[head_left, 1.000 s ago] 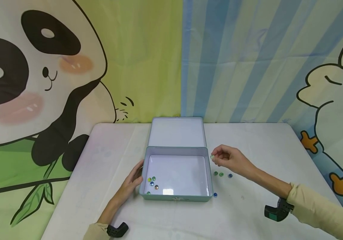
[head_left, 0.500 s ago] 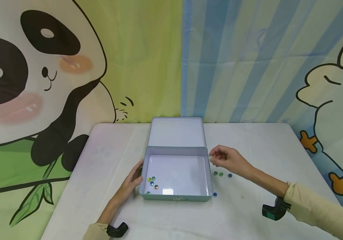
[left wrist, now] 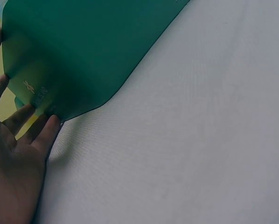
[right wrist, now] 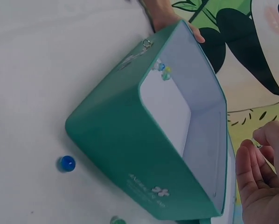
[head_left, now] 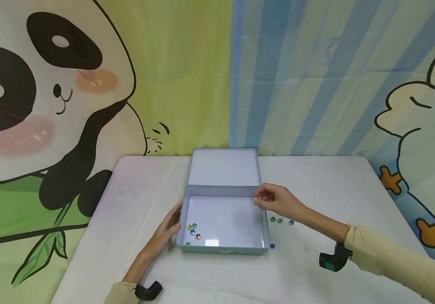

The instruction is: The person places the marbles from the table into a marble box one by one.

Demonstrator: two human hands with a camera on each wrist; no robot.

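Table: wide margins both sides of tin. Left hand, fingers apart, touches its left edge; right hand pinches 1 marble above its far-right corner.

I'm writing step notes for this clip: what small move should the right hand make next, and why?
Probably lower the right hand slightly and release the marble: the hand pinches it seemingly over the open box, near its right rear corner, and other marbles already lie inside.

Green box, blue marble, blue-striped backdrop.
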